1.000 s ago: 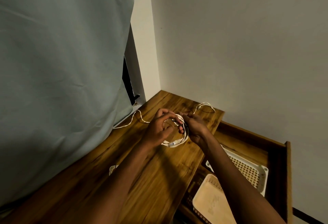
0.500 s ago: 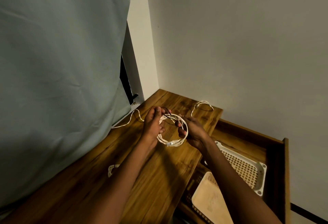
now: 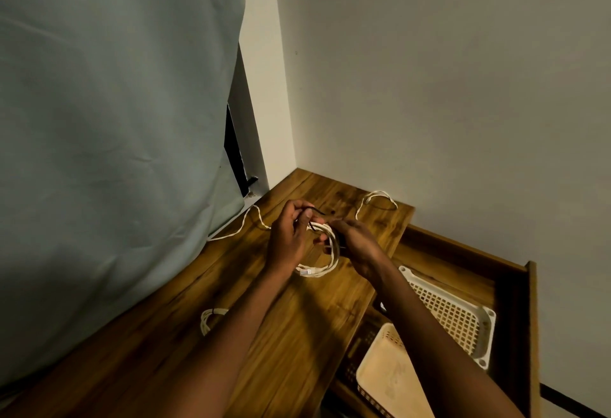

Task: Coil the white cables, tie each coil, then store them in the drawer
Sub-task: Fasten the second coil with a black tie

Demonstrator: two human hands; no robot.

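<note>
Cable coil is gripped by both hands, apparently mid-tying; one bundle lies finished, drawer storage remains.

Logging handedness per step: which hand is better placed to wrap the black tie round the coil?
Probably left. The left hand already pinches the black tie at the top of the white coil. The right hand grips the coil's side, steadying it.

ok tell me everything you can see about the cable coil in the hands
The coil is thin white cable wound into several round loops, a pale connector showing at its bottom edge. It is held above the wooden top, tilted. The left hand grips its left side; the right hand holds its right. A thin black tie sits at its top, by the left fingers.
</note>
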